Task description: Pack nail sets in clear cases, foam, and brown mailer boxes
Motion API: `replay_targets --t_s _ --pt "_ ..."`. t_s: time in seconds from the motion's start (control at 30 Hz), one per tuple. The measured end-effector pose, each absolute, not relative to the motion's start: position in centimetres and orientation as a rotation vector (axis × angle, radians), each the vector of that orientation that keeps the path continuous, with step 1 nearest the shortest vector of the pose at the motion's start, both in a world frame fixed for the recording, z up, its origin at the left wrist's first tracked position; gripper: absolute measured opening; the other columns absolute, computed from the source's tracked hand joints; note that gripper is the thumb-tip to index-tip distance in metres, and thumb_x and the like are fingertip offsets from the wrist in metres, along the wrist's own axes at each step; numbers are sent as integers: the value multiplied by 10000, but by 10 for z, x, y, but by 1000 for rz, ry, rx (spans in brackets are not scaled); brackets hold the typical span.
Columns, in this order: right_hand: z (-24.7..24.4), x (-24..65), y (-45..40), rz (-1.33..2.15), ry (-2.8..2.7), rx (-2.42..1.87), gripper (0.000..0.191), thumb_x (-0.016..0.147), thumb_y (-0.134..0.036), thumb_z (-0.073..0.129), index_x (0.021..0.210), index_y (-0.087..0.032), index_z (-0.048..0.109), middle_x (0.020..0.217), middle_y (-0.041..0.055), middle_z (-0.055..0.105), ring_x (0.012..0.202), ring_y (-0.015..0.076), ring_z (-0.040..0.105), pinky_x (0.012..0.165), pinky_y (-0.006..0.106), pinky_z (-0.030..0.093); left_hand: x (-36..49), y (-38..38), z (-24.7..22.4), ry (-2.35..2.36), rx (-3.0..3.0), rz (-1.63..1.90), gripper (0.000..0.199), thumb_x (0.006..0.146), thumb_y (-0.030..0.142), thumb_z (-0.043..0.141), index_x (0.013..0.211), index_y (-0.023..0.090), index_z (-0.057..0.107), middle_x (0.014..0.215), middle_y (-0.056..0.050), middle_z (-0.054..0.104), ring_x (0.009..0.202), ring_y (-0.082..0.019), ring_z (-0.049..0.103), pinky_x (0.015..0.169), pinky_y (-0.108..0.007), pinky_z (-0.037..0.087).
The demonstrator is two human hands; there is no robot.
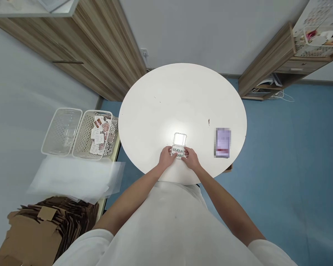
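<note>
A small clear case [178,152] with its lid [180,139] folded back lies near the front edge of the white round table [183,96]. Inside it are several small greenish pieces in two rows, resembling press-on nails; they are too small to be certain. My left hand [165,156] grips the case's left side, its thumb reaching over the lower row. On the opposite side, my right hand [191,157] holds the right edge with curled fingers. Parts of the case's sides and lower row are hidden by the fingers.
A blurred purple rectangular object [222,143] lies on the table's right. At left are two white baskets [79,133], one with packaged cards [98,135], translucent sheets [74,177] and stacked flattened cardboard [36,236]. Wooden cabinets [100,40] stand behind at left and right.
</note>
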State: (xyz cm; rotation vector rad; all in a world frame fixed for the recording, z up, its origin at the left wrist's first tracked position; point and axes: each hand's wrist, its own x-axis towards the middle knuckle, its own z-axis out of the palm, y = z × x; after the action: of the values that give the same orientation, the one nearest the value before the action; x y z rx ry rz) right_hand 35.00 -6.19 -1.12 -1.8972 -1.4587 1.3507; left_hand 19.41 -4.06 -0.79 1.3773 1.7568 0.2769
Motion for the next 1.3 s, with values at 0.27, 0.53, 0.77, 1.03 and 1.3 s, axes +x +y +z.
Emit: replay_targets --t_s 0.27,0.53,0.77,1.03,1.3 --pt "-7 336 -85 1335 -1300 -1772 529 650 -180 581 1160 -223 448 1006 53 490 819 150 528 728 330 497 186 -51 -6 1791 1305 325 285 680 334 608 882 183 474 722 14 505 636 -117 498 558 -234 371" --pt "17 317 -98 1319 -1059 -1689 522 610 -234 627 1116 -242 495 985 42 486 785 145 523 678 314 503 155 -58 21 1480 1187 568 299 682 389 593 891 183 533 869 -30 568 630 -106 502 600 -245 388" --pt "52 294 -106 1383 -935 -1570 463 615 -303 648 1060 -227 546 937 23 516 687 108 519 674 291 477 113 -66 46 1149 928 641 287 702 346 587 918 166 531 763 -37 648 653 -125 571 637 -256 408" --pt "66 274 -114 1480 -757 -1491 371 700 -441 577 1007 -232 588 942 31 608 767 142 574 757 315 444 85 -81 52 993 835 665 368 653 390 662 912 169 523 806 -52 672 736 -155 620 724 -309 446" --pt "80 266 -104 1633 -605 -1332 354 670 -352 639 1005 -250 585 975 37 637 804 162 601 748 317 451 75 -86 61 929 778 624 373 633 358 696 906 155 543 864 -87 673 725 -153 627 718 -304 461"
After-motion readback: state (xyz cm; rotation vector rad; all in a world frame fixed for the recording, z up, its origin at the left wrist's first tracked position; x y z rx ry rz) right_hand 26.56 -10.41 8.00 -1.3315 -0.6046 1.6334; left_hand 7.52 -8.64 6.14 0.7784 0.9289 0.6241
